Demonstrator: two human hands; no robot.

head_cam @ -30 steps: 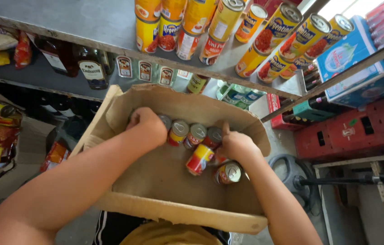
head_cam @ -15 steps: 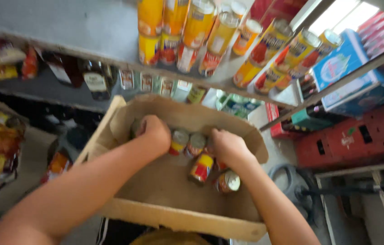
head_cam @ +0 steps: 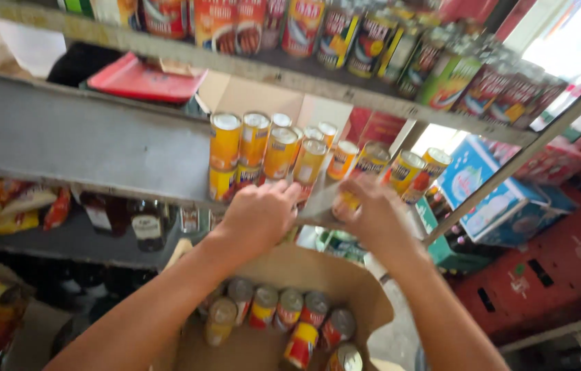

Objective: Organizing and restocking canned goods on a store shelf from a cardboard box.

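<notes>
Right now the two hands are up at the grey shelf (head_cam: 84, 148), at the front of a bunch of yellow cans (head_cam: 283, 154) that stand there in stacks. The left hand (head_cam: 259, 216) is curled at the shelf edge, just under the yellow cans. It looks closed around something, but I cannot tell what, because the fingers hide it. The right hand (head_cam: 373, 216) is also curled, and a bit of a can with a yellow label (head_cam: 349, 199) peeks out by its fingers, so it seems to be gripping that can.

Below the arms sits an open cardboard box (head_cam: 345, 282) with more cans (head_cam: 283, 309) lying in it, silver tops showing, some red and yellow.

To do this well, I think each can should go down flat and upright, pushed close to the others so none hangs over the edge. The stacks are two high, so a soft touch matters, or one bump could knock them over.

Higher up is another shelf of cans (head_cam: 345, 41), and a blue carton (head_cam: 489, 192) sits off to the right.
</notes>
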